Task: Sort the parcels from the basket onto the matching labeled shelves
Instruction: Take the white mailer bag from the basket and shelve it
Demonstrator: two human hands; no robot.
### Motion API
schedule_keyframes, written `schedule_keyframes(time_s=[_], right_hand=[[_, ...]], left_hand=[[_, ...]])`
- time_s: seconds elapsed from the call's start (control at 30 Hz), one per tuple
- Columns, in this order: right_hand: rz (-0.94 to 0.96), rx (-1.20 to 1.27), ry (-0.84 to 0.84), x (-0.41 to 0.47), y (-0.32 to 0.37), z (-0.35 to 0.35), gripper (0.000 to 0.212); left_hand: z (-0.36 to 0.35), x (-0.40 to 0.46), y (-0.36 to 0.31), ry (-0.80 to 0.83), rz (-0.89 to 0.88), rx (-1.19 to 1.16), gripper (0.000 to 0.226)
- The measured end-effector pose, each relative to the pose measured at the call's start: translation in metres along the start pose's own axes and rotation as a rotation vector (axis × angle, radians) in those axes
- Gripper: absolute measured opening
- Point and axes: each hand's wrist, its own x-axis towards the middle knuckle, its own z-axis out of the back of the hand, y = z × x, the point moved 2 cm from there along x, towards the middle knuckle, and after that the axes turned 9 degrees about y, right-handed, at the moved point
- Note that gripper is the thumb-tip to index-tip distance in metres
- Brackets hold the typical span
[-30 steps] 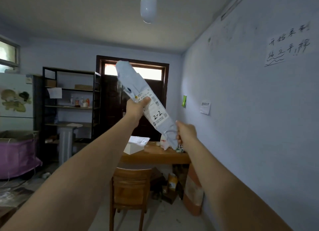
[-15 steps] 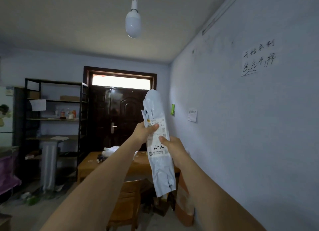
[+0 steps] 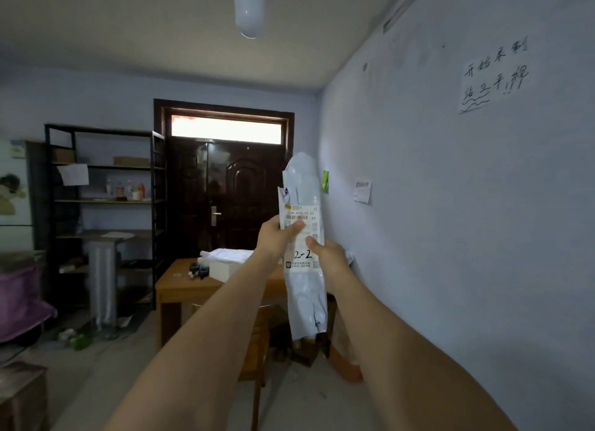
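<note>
Long grey parcel (image 3: 304,285) held upright at arm's length, white label marked "2-2" facing camera. Left hand (image 3: 276,237) grips its left edge, thumb pressed across label; right hand (image 3: 328,256) curls round right edge just below. Behind: wooden surface (image 3: 180,285), dark door (image 3: 231,198), black shelving (image 3: 106,202) at left, handwritten notice (image 3: 492,76) on right wall.

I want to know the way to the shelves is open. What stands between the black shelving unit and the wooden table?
In the head view, only bare floor and the dark door behind separate the black shelving unit from the wooden table.
</note>
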Motion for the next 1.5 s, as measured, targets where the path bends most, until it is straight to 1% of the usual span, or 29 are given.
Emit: schedule_keyframes(time_s=[0.07,0.2,0.27,0.4,0.5,0.7,0.83,0.97,1.07,1.17,1.27,1.33,1.5], right_hand=[[-0.002,0.052,-0.047,0.006,-0.005,0.001,0.013],[-0.025,0.117,-0.129,0.014,-0.027,-0.003,0.026],[-0.04,0.167,-0.131,0.016,-0.037,-0.007,0.024],[-0.066,0.176,-0.104,0.012,-0.054,-0.01,0.014],[-0.072,0.178,-0.107,0.008,-0.065,-0.014,0.021],[-0.063,0.157,-0.085,-0.001,-0.063,-0.017,0.026],[-0.059,0.141,-0.098,-0.009,-0.063,-0.021,0.027],[-0.061,0.129,-0.112,-0.017,-0.061,-0.019,0.022],[-0.049,0.124,-0.131,-0.025,-0.055,-0.011,0.026],[-0.026,0.138,-0.165,-0.032,-0.047,0.001,0.03],[-0.004,0.121,-0.202,-0.04,-0.034,0.018,0.03],[0.028,0.126,-0.218,-0.047,-0.021,0.032,0.029],[0.113,0.087,-0.295,-0.067,0.006,0.067,0.029]], left_hand=[[-0.004,-0.012,0.012,0.03,0.024,-0.089,0.022],[-0.011,-0.03,0.033,0.085,0.096,-0.226,0.032],[-0.011,-0.036,0.042,0.1,0.137,-0.274,0.037],[-0.003,-0.042,0.061,0.091,0.224,-0.299,0.048],[-0.001,-0.05,0.07,0.049,0.275,-0.345,0.048],[0.0,-0.058,0.074,0.036,0.245,-0.433,0.054],[-0.002,-0.063,0.07,0.035,0.248,-0.432,0.05],[-0.006,-0.067,0.071,0.033,0.254,-0.438,0.05],[-0.015,-0.067,0.073,0.03,0.255,-0.451,0.051],[-0.031,-0.066,0.064,0.021,0.221,-0.453,0.045],[-0.05,-0.063,0.053,0.062,0.204,-0.444,0.043],[-0.063,-0.058,0.045,0.119,0.185,-0.451,0.044],[-0.102,-0.051,0.031,0.242,0.164,-0.546,0.043]])
